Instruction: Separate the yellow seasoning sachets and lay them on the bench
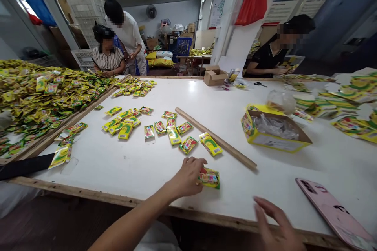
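My left hand (188,177) is closed on the left end of a small yellow-and-green printed box (212,179) near the front of the white table (153,182). Its fingertips are partly hidden. My right hand (275,223), slightly blurred, hovers at the table's front edge with its fingers apart and nothing in them. Just beyond my left hand lie several like boxes, among them a yellow one (210,144) beside a wooden strip (218,139) and another (188,145) to its left. A pink phone (332,211) lies to the right of my right hand.
Packets are heaped (59,90) at left behind a wooden rail (73,117). A yellow display box (277,141) with clear plastic inside stands at right, near flat printed cardboard (356,125). A small carton (214,76) is at the back. Three people are beyond the table.
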The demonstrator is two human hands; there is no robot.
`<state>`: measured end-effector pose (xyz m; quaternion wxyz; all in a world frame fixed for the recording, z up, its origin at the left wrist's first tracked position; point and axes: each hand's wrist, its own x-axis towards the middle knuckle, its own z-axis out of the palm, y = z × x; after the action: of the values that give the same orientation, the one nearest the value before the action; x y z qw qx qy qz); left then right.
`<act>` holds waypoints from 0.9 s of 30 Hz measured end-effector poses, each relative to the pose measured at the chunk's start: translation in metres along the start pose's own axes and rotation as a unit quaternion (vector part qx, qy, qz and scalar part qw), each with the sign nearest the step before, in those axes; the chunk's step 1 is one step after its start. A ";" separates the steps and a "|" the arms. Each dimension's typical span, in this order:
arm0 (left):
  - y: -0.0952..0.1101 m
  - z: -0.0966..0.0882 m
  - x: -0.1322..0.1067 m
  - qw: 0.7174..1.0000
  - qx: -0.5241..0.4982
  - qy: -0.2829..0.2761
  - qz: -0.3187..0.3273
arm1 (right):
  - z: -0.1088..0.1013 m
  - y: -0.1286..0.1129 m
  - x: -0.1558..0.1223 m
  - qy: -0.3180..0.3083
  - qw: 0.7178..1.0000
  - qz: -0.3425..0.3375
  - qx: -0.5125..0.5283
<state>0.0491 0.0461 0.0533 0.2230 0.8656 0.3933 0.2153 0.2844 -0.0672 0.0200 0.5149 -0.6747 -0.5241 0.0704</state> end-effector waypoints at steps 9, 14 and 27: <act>-0.014 -0.023 -0.046 0.977 -0.104 0.189 0.004 | 0.136 -0.053 -0.012 -0.274 0.896 0.107 0.332; -0.036 0.009 -0.064 0.893 -0.351 0.240 -0.145 | 0.148 -0.055 -0.022 -0.252 0.882 0.141 0.371; -0.049 0.007 -0.078 0.879 -0.422 0.147 -0.168 | 0.140 -0.064 -0.013 -0.379 0.871 0.097 0.296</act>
<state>-0.0221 0.0124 0.0050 0.5400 0.5688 0.4325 0.4447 0.1488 0.0049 -0.0006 0.4429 -0.4592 -0.5657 0.5225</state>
